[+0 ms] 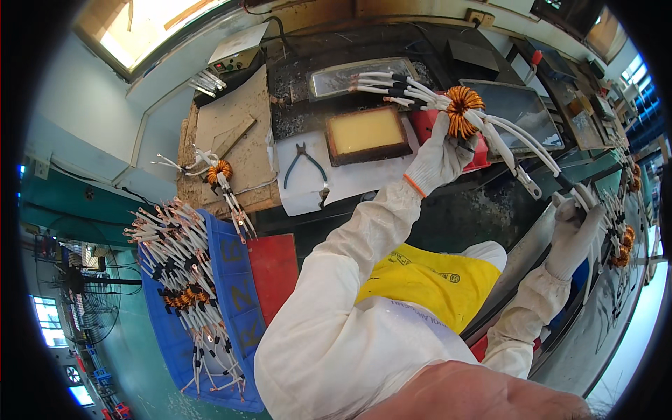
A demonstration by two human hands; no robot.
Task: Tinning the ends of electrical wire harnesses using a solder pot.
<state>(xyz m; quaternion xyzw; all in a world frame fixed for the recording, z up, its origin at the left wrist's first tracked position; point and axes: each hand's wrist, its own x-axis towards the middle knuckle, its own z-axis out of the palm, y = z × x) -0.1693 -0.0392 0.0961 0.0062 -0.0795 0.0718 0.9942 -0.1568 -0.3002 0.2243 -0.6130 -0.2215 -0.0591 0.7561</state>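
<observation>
Centrally, far from the person, a copper-wound toroidal coil [463, 110] is held up above the workbench [448, 210], with white sleeved leads fanning out to the left and to the right of it. The coil is gripped by the left hand [439, 157], gloved in white, fingers curled closed around its lower side. Some right-running leads end in metal lugs [533, 187] and reach toward the right hand [575, 227]. That hand, also gloved, is closed around the ends of those leads at the right edge of the bench; how tightly cannot be told.

Just beyond the coil a shallow metal tray [350, 77] is seen, and near it, to the left, a rust-framed tray of yellow substance [366, 133]. Blue-handled pliers [303, 162] lie on white paper [301, 196] left of that tray. Further left, a second coil with leads [220, 172] rests on a worn board [238, 133]. A blue crate [234, 294] at near left is filled with many more coils [185, 280], and a red panel [274, 269] sits beside it. More finished coils [623, 238] are laid in a row at far right. A yellow apron [427, 280] is worn over white sleeves.
</observation>
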